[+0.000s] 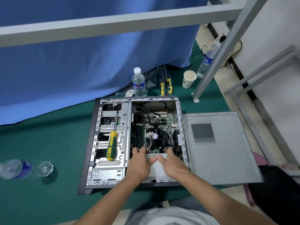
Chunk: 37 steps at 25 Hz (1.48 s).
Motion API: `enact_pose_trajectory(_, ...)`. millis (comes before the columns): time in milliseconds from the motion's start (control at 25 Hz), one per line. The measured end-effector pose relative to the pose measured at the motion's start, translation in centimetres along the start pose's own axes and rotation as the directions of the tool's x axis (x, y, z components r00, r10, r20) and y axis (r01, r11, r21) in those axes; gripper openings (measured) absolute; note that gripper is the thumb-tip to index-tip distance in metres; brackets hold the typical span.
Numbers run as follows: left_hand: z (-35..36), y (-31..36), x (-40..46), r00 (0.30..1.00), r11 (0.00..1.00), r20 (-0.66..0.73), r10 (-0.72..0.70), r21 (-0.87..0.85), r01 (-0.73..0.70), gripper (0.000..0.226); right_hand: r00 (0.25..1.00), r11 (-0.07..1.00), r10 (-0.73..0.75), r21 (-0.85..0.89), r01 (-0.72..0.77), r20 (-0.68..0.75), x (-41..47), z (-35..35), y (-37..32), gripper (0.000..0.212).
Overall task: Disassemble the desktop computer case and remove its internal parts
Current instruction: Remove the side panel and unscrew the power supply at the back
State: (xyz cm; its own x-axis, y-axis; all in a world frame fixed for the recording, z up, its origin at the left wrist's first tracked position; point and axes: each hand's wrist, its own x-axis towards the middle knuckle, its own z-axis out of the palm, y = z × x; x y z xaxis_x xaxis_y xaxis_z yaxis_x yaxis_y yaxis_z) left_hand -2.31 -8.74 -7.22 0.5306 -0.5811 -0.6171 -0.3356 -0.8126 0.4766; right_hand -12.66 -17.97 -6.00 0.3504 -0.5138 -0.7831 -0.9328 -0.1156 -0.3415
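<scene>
Big blue curtain (81,70) hangs well beyond the hands, with a grey metal frame (113,21) crossing in front of it. Everything sits on a green mat (40,143) on the floor.

The computer case (112,159) lies on its side, open, right under both hands. Its removed side panel (227,159) lies flat just to the right of the right hand, vent grid facing up.

Both hands are on the power supply (156,169), the silver box in the near corner of the case. Left hand (140,161) has its fingers curled over the far left edge, right hand (172,163) grips the right side with fingers hooked over the far edge. Wire bundle (150,142) comes off it just past the fingertips, and the CPU fan (155,135) sits right beyond that on the motherboard (154,119).

To the left of the left hand, a green and yellow screwdriver (112,143) is lying on the drive cage (112,120).

Farther out past the case: a water bottle (138,82) with a blue label, writing too small to read, two more yellow-handled tools (165,86) and a paper cup (189,78). Another bottle (207,60) stands behind the frame leg. Far left of the hands, a blurry bottle on its side (16,168).

Sticker with a barcode on the power supply, can't read it.
</scene>
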Motion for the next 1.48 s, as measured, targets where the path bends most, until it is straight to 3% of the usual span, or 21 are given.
enact_pose_trajectory(160, 0.0, 0.2, -0.1, 1.0, 1.0, -0.019, 0.017, 0.02, -0.017, 0.048, 1.0, 0.998, -0.007, 0.07, 0.008, -0.013, -0.3, 0.1, -0.2, 0.055)
enact_pose_trajectory(320, -0.9, 1.4, 1.6, 0.999, 0.999, -0.035, -0.006, 0.032, 0.007, 0.049, 0.996, 0.999, -0.028, 0.023, 0.03, -0.082, 0.4, -0.9, -1.5, 0.055)
enact_pose_trajectory(560, -1.7, 2.1, 3.4, 0.998, 0.997, 0.025, -0.065, 0.043, 0.063, 0.057, 0.995, 1.0, -0.012, -0.001, 0.012, -0.098, 1.2, -1.7, -2.7, 0.058)
enact_pose_trajectory(680, -1.9, 2.2, 3.7, 0.995, 0.997, 0.07, -0.072, 0.045, 0.069, 0.06, 0.995, 0.992, -0.085, -0.102, 0.08, -0.05, 0.6, -2.0, -2.7, 0.059)
enact_pose_trajectory(800, -2.2, 2.3, 4.2, 0.994, 0.997, 0.077, -0.072, 0.038, 0.07, 0.056, 0.961, 0.908, -0.278, -0.327, 0.26, -0.009, -0.1, -3.1, -2.5, 0.075)
enact_pose_trajectory(920, -2.8, 2.9, 4.6, 0.99, 0.995, 0.108, -0.092, 0.049, 0.088, 0.055, 0.902, 0.786, -0.428, -0.466, 0.407, 0.066, 0.6, -3.9, -2.5, 0.106)
enact_pose_trajectory(1040, -3.2, 2.8, 4.8, 0.98, 0.996, 0.183, -0.084, 0.022, 0.082, 0.066, 0.89, 0.665, -0.399, -0.597, 0.448, 0.222, 2.0, -3.8, -2.9, 0.117)
enact_pose_trajectory(1200, -4.7, 1.7, 5.4, 0.912, 0.991, 0.402, -0.086, 0.126, 0.038, 0.111, 0.882, 0.626, -0.366, -0.622, 0.47, 0.298, 3.3, -4.4, -3.5, 0.116)
enact_pose_trajectory(1320, -4.5, 1.4, 4.8, 0.927, 0.969, 0.373, -0.043, 0.243, -0.053, 0.106, 0.875, 0.6, -0.378, -0.64, 0.479, 0.301, 3.4, -4.8, -3.9, 0.117)
enact_pose_trajectory(1480, -3.9, 1.1, 3.7, 0.95, 0.965, 0.307, 0.06, 0.225, -0.134, 0.096, 0.87, 0.527, -0.397, -0.704, 0.476, 0.292, 2.5, -4.7, -3.8, 0.117)
